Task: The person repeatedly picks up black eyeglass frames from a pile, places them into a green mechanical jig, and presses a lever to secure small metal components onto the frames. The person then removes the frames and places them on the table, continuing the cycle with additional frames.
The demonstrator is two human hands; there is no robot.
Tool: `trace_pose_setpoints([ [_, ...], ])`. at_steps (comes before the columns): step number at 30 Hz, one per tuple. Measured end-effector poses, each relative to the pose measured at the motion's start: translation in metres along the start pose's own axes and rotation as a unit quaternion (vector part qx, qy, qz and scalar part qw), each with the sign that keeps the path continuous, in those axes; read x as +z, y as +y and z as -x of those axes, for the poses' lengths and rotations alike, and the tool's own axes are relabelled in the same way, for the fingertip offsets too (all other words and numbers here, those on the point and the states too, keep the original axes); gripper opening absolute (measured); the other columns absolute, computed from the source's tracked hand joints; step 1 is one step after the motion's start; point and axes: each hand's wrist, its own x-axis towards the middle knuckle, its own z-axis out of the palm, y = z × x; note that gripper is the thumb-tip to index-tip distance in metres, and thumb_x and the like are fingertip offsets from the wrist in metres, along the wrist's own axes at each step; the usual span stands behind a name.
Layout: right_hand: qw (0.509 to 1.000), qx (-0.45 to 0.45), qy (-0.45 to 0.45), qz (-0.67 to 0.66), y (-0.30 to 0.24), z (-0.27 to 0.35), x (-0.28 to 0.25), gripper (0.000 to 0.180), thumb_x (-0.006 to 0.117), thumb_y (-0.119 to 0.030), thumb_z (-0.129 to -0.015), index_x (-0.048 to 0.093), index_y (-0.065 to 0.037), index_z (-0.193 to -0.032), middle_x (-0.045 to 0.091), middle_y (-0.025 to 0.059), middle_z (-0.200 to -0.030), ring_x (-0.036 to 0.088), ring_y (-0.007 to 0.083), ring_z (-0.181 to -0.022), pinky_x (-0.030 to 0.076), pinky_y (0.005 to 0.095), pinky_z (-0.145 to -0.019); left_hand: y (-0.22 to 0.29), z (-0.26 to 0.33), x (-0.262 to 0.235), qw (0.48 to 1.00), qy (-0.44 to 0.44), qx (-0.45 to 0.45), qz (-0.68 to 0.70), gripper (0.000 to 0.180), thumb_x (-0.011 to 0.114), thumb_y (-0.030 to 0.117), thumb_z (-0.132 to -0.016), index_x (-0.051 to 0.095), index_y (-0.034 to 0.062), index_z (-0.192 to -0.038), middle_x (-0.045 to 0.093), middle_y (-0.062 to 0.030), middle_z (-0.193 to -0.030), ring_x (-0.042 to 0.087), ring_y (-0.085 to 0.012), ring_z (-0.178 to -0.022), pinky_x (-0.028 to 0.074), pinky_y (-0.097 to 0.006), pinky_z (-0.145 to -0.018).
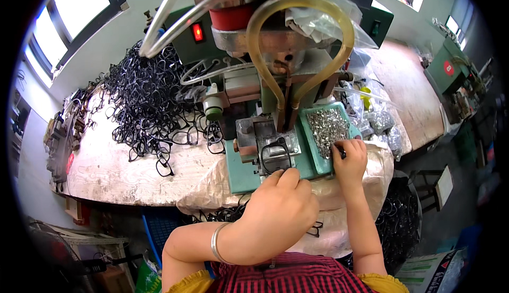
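Note:
My left hand (281,203) is closed at the near edge of a bench machine's metal fixture (245,134). Its fingertips pinch the near side of a black eyeglass frame (263,158), which lies across the fixture under the copper-coloured tip of the machine. My right hand (351,160) is at the right rim of a green tray (307,134) full of small silvery metal parts (327,126). Its fingers are pinched together around something small and dark, whose kind I cannot make out.
A big heap of black eyeglass frames (143,97) covers the table (106,176) on the left. A yellowish hose (254,33) loops in front of the machine. Plastic bags of metal parts (380,121) lie right of the tray. More frames (397,213) fill a container below right.

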Motion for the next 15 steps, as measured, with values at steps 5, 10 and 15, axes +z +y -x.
trace_pose_setpoints([
  [5, 0.991, 0.094, -0.026, -0.090, 0.001, -0.032, 0.002, 0.008, 0.074, -0.009, -0.077, 0.072, -0.009, -0.084, 0.067, 0.0075, -0.086, 0.060, 0.0290, -0.090, 0.047, 0.0411, -0.080, -0.001, -0.002, -0.003, 1.000, -0.005, -0.017, 0.020, 0.008, 0.064, 0.014, -0.067, 0.058, 0.0098, -0.068, 0.055, -0.0031, -0.074, 0.055, -0.0221, -0.079, 0.049, -0.033, -0.064],
  [10, 0.993, -0.088, -0.073, -0.037, -0.018, -0.030, 0.014, 0.016, 0.068, -0.008, -0.077, 0.065, -0.005, -0.092, 0.061, 0.0154, -0.111, 0.056, 0.0376, -0.110, 0.046, 0.0468, -0.093, -0.001, 0.001, 0.004, 1.000, 0.019, -0.018, -0.004, 0.007, 0.064, 0.015, -0.066, 0.060, 0.0092, -0.068, 0.055, -0.0027, -0.074, 0.055, -0.0214, -0.080, 0.049, -0.032, -0.065],
  [15, 0.978, -0.178, -0.104, 0.035, 0.000, -0.054, 0.033, 0.018, 0.063, -0.004, -0.078, 0.063, 0.000, -0.096, 0.061, 0.0209, -0.121, 0.053, 0.0434, -0.119, 0.045, 0.0498, -0.100, 0.002, 0.015, 0.006, 0.996, 0.087, -0.011, 0.032, 0.018, 0.069, 0.018, -0.068, 0.065, 0.0059, -0.081, 0.064, -0.0090, -0.088, 0.058, -0.0243, -0.086, 0.054, -0.036, -0.081],
])
